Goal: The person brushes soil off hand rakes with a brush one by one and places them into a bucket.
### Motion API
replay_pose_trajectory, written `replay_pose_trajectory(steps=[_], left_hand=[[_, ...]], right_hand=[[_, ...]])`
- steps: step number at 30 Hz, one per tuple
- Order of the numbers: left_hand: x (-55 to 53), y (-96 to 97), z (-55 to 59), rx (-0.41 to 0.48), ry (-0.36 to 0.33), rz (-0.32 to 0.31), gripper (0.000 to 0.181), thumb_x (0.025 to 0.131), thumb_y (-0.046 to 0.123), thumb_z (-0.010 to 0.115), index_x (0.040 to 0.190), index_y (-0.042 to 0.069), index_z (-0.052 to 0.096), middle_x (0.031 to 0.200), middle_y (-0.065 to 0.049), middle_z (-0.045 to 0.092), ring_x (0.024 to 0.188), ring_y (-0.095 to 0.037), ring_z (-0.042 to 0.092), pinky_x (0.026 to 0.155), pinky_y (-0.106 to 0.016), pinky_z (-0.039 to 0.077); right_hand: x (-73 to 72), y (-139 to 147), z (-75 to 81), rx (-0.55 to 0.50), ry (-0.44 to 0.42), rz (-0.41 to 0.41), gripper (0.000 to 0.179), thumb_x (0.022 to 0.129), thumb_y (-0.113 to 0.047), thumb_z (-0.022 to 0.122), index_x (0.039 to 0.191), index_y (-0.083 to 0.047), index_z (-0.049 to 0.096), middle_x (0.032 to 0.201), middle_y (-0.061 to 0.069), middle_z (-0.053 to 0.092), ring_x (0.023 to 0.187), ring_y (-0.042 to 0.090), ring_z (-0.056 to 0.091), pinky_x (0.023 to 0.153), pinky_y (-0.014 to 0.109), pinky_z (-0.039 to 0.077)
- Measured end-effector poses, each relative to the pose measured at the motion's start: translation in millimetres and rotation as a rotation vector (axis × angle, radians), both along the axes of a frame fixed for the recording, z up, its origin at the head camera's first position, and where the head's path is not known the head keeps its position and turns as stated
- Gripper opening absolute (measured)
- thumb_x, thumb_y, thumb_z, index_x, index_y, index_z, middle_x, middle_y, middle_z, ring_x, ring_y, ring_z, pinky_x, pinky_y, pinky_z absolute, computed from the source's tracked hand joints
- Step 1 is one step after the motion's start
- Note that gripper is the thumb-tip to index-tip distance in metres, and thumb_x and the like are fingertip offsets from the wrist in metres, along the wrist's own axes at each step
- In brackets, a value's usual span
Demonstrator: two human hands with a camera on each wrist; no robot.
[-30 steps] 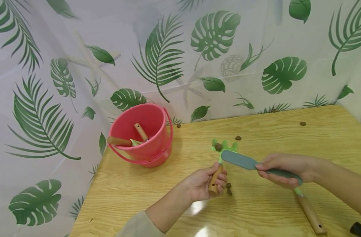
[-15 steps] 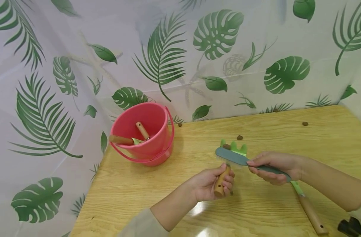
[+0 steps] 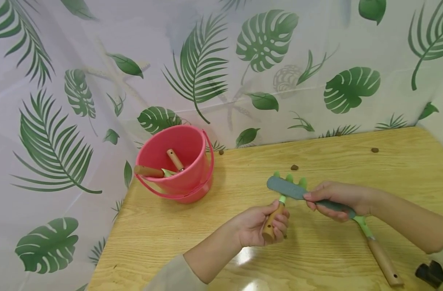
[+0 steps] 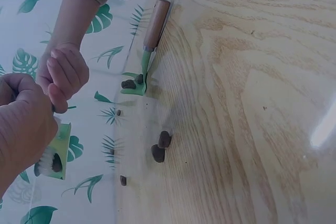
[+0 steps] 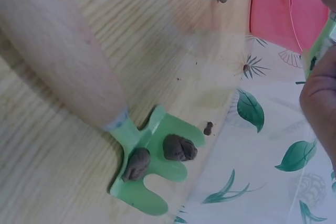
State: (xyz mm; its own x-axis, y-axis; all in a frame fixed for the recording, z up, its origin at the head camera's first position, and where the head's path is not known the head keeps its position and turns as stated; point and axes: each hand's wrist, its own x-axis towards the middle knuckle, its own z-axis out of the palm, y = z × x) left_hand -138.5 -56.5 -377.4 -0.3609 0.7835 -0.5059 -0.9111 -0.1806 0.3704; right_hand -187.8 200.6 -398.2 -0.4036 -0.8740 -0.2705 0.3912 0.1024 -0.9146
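1. Head: left hand (image 3: pixel 259 227) gripping a green rake (image 3: pixel 270 228) above the table (image 3: pixel 163 230); right hand (image 3: pixel 339 201) pinching a grey brush (image 3: pixel 286 188) across its tines.
2. Left wrist: white bristles (image 4: pixel 48 159) beside a brown lump (image 4: pixel 56 162) on the rake.
3. Right wrist: second rake (image 5: pixel 100 100) on the table, bearing two lumps (image 5: pixel 179 148).

Left hand (image 3: pixel 255 227): shifted toward the right hand (image 3: pixel 339 195), bringing its rake (image 3: pixel 273 219) along.
Right hand: moved nearer the left.
Brush (image 3: pixel 284 187): tip previously at rake neck; now lies across the head, beyond the left fingers.
Rake clod (image 4: pixel 56 162): visible a second ago; now hidden from above behind the brush.
Clod pair (image 4: pixel 164 139): now almost covered by the left hand.
Second rake (image 3: pixel 382 258): more green neck exposed beneath the right hand.
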Motion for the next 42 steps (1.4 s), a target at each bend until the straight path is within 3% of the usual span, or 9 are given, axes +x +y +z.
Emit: replay_pose_trajectory(steps=[6,15,21,24,31,35,39,42], left_hand=[[1.2,1.0,-6.3,-0.02,0.0,0.026,0.035,0.103,0.038,0.029,0.086,0.013,0.047,0.069,0.009,0.042,0.058,0.001,0.04,0.054,-0.007,0.036],[2.0,4.6,-17.2,-0.027,-0.052,0.073,0.036,0.103,0.037,0.027,0.084,0.014,0.047,0.067,0.01,0.041,0.056,0.002,0.039,0.055,-0.006,0.035],[5.7,5.0,-22.7,-0.008,-0.089,0.138,0.035,0.103,0.037,0.029,0.085,0.012,0.046,0.066,0.009,0.041,0.055,0.001,0.039,0.056,-0.005,0.034],[7.1,4.2,-24.4,-0.006,-0.106,0.16,0.034,0.103,0.037,0.029,0.086,0.011,0.045,0.067,0.008,0.041,0.055,0.001,0.038,0.056,-0.005,0.033],[7.4,4.0,-24.4,-0.012,-0.117,0.174,0.034,0.103,0.036,0.027,0.088,0.011,0.044,0.066,0.009,0.041,0.055,0.001,0.039,0.058,-0.004,0.033],[7.5,4.3,-25.8,-0.02,-0.148,0.18,0.036,0.103,0.036,0.025,0.087,0.01,0.044,0.066,0.008,0.042,0.054,0.001,0.039,0.058,-0.003,0.032],[9.3,3.2,-29.8,-0.029,-0.195,0.172,0.036,0.103,0.036,0.025,0.087,0.009,0.043,0.066,0.007,0.043,0.054,0.0,0.041,0.058,-0.003,0.032],[10.1,1.8,-32.5,-0.035,-0.197,0.169,0.036,0.103,0.037,0.026,0.087,0.009,0.043,0.065,0.008,0.043,0.053,0.0,0.041,0.058,-0.003,0.032]], right_hand=[[2.9,-6,0.9,0.206,0.271,-0.069,0.033,0.103,-0.022,0.04,0.081,-0.003,0.056,0.048,-0.008,0.048,0.035,0.0,0.04,0.035,0.017,0.033],[13.5,-18,-5.5,0.48,0.676,-0.175,0.033,0.102,-0.022,0.042,0.078,-0.003,0.053,0.047,-0.005,0.046,0.033,0.002,0.036,0.033,0.018,0.033],[20.6,-26,-9.3,0.672,1.0,-0.152,0.029,0.101,-0.024,0.043,0.082,-0.009,0.057,0.048,-0.008,0.044,0.037,0.002,0.038,0.042,0.019,0.039],[22.3,-29,-9.4,0.701,1.099,-0.149,0.028,0.101,-0.023,0.043,0.083,-0.009,0.058,0.05,-0.009,0.044,0.04,0.003,0.039,0.048,0.019,0.039],[23.9,-31,-8.8,0.716,1.192,-0.185,0.024,0.1,-0.016,0.045,0.079,-0.01,0.056,0.051,-0.01,0.042,0.042,0.001,0.035,0.045,0.018,0.035],[20.8,-27,-7.3,0.731,1.226,-0.247,0.027,0.101,-0.015,0.043,0.076,-0.01,0.052,0.053,-0.009,0.042,0.042,0.002,0.034,0.043,0.017,0.033],[14.0,-16,-1.7,0.767,1.132,-0.328,0.03,0.103,-0.02,0.038,0.078,-0.009,0.051,0.052,-0.005,0.043,0.04,0.006,0.036,0.041,0.02,0.032],[10.1,-10,1.6,0.767,1.0,-0.33,0.032,0.104,-0.024,0.035,0.08,-0.01,0.051,0.052,-0.003,0.044,0.039,0.009,0.036,0.039,0.022,0.031]])
